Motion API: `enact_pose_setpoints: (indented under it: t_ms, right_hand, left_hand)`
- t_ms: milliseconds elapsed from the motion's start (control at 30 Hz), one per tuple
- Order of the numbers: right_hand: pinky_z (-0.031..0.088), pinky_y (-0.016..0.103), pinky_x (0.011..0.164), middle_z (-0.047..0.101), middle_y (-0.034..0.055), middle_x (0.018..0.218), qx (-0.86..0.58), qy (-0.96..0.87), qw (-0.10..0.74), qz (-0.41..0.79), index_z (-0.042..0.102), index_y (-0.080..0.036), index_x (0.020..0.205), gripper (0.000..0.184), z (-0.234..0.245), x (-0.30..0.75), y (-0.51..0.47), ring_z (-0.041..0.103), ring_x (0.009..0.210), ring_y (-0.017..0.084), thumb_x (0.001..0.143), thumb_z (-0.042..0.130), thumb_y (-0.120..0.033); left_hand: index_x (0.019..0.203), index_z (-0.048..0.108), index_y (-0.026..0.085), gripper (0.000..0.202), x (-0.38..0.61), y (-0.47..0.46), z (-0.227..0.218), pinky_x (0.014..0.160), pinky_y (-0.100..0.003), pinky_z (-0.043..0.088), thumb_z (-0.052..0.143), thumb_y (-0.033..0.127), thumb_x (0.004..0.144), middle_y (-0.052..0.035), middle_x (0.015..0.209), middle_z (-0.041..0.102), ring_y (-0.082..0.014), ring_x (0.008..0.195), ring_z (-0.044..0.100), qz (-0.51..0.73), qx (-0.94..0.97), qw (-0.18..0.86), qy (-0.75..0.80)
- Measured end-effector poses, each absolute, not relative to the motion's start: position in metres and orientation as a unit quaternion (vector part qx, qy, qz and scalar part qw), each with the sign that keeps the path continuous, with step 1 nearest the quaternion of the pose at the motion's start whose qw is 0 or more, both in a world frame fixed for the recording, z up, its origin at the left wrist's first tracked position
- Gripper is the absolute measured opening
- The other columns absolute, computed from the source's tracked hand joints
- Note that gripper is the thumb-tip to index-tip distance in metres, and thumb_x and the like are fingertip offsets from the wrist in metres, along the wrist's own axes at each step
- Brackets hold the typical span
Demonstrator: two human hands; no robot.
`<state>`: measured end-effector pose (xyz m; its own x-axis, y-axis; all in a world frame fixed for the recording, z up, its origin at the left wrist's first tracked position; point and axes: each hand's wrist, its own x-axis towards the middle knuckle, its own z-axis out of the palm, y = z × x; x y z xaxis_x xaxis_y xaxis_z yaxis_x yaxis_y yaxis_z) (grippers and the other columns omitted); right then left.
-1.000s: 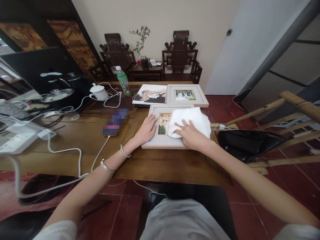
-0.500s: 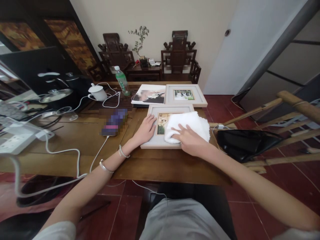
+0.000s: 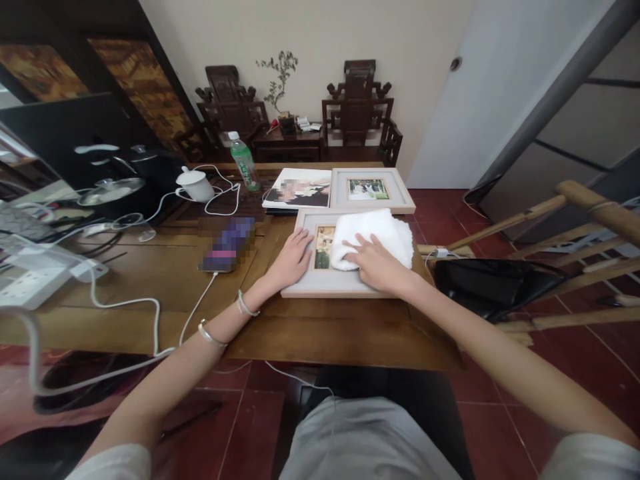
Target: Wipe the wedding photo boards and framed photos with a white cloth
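Observation:
A light wooden picture frame [image 3: 320, 284] lies flat near the table's front edge, with a small photo [image 3: 324, 248] in its pale mount. My left hand [image 3: 294, 257] rests on the frame's left side, fingers stretched out flat. Over the right part of the frame is a folded white cloth [image 3: 385, 230], which covers some of the photo. My right hand [image 3: 375, 261] presses on this cloth and holds it, fingers spread over the top and one digit at its folded left edge. The frame's right side is mostly hidden.
Behind lie another framed picture [image 3: 400, 193] and a photo board [image 3: 300, 180]. To the left are a phone [image 3: 227, 247] on a cable, a green bottle [image 3: 244, 163], a white lidded cup [image 3: 195, 185] and a power strip [image 3: 30, 280]. A bamboo chair [image 3: 595, 207] stands right.
My right hand and the white cloth have shifted slightly up and away from me across the frame. My left hand has stayed in place.

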<state>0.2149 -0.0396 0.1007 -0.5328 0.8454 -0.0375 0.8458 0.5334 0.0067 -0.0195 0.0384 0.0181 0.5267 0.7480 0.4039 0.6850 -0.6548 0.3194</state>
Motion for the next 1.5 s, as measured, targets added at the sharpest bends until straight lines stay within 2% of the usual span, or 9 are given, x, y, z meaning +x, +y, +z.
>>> enact_pose_setpoints:
  t_ms: [167, 267, 367, 467, 600, 733, 867, 1167, 1500]
  right_hand:
    - [0.030, 0.055, 0.108, 0.043, 0.0068, 0.149, 0.432, 0.897, 0.039, -0.082, 0.063, -0.019, 0.123, 0.059, 0.116, 0.201, -0.071, 0.034, 0.138, 0.032, 0.072, 0.042, 0.003]
    - [0.031, 0.052, 0.108, 0.045, 0.0069, 0.148, 0.418, 0.903, 0.040, -0.088, 0.063, -0.019, 0.122, 0.059, 0.121, 0.196, -0.080, 0.037, 0.136, 0.031, 0.072, 0.041, 0.003]
    - [0.030, 0.052, 0.110, 0.045, 0.0066, 0.148, 0.423, 0.901, 0.034, -0.085, 0.061, -0.019, 0.124, 0.060, 0.117, 0.196, -0.078, 0.034, 0.138, 0.031, 0.073, 0.040, 0.003]
    - [0.027, 0.052, 0.112, 0.042, 0.0054, 0.150, 0.434, 0.898, 0.020, -0.075, 0.060, -0.019, 0.126, 0.060, 0.108, 0.202, -0.066, 0.029, 0.141, 0.030, 0.073, 0.040, 0.003]
    - [0.026, 0.053, 0.112, 0.043, 0.0064, 0.149, 0.455, 0.890, -0.002, -0.027, 0.060, -0.017, 0.126, 0.058, 0.098, 0.217, -0.042, 0.029, 0.141, 0.031, 0.074, 0.042, 0.002]
    - [0.025, 0.053, 0.112, 0.044, 0.0090, 0.148, 0.487, 0.873, -0.005, 0.016, 0.061, -0.016, 0.126, 0.056, 0.095, 0.228, -0.026, 0.029, 0.141, 0.031, 0.075, 0.043, 0.002]
    - [0.023, 0.058, 0.111, 0.041, 0.0111, 0.150, 0.495, 0.869, 0.002, 0.023, 0.062, -0.014, 0.124, 0.054, 0.094, 0.225, -0.032, 0.027, 0.141, 0.034, 0.075, 0.043, 0.001]
    - [0.026, 0.060, 0.109, 0.039, 0.0093, 0.151, 0.453, 0.889, 0.037, -0.062, 0.061, -0.016, 0.125, 0.058, 0.104, 0.210, -0.064, 0.028, 0.141, 0.036, 0.073, 0.042, 0.002]
    - [0.025, 0.054, 0.112, 0.043, 0.0086, 0.149, 0.472, 0.882, 0.000, -0.015, 0.061, -0.016, 0.125, 0.057, 0.096, 0.222, -0.045, 0.029, 0.141, 0.031, 0.074, 0.043, 0.002]
  left_hand:
    - [0.130, 0.051, 0.010, 0.042, -0.019, 0.037, 0.018, 0.115, -0.054, 0.028, 0.036, 0.027, 0.095, -0.0178, 0.142, 0.048, -0.0300, 0.142, 0.030, 0.267, 0.869, 0.064, 0.411]
    - [0.130, 0.051, 0.005, 0.044, -0.019, 0.036, 0.021, 0.116, -0.051, 0.027, 0.035, 0.027, 0.095, -0.0207, 0.142, 0.048, -0.0307, 0.141, 0.030, 0.259, 0.872, 0.062, 0.411]
    - [0.129, 0.051, 0.003, 0.046, -0.019, 0.036, 0.021, 0.117, -0.050, 0.027, 0.034, 0.027, 0.095, -0.0216, 0.142, 0.047, -0.0310, 0.141, 0.030, 0.256, 0.873, 0.056, 0.412]
    - [0.130, 0.051, 0.007, 0.044, -0.019, 0.037, 0.019, 0.116, -0.052, 0.027, 0.035, 0.027, 0.094, -0.0187, 0.143, 0.047, -0.0301, 0.141, 0.030, 0.258, 0.870, 0.056, 0.416]
    - [0.132, 0.050, 0.012, 0.043, -0.019, 0.039, 0.018, 0.115, -0.056, 0.027, 0.037, 0.027, 0.094, -0.0158, 0.143, 0.048, -0.0298, 0.142, 0.030, 0.258, 0.870, 0.064, 0.415]
    - [0.131, 0.050, 0.009, 0.043, -0.020, 0.038, 0.019, 0.116, -0.054, 0.027, 0.037, 0.028, 0.094, -0.0182, 0.143, 0.047, -0.0302, 0.142, 0.030, 0.254, 0.872, 0.062, 0.413]
    - [0.131, 0.051, 0.012, 0.042, -0.020, 0.038, 0.019, 0.115, -0.055, 0.027, 0.037, 0.027, 0.094, -0.0157, 0.143, 0.048, -0.0296, 0.142, 0.030, 0.259, 0.871, 0.065, 0.413]
    - [0.130, 0.051, 0.010, 0.043, -0.018, 0.038, 0.018, 0.115, -0.053, 0.028, 0.036, 0.028, 0.094, -0.0168, 0.142, 0.048, -0.0298, 0.142, 0.030, 0.267, 0.869, 0.062, 0.411]
    - [0.131, 0.050, 0.013, 0.042, -0.019, 0.039, 0.019, 0.115, -0.056, 0.027, 0.037, 0.027, 0.094, -0.0157, 0.142, 0.049, -0.0299, 0.142, 0.030, 0.261, 0.870, 0.069, 0.412]
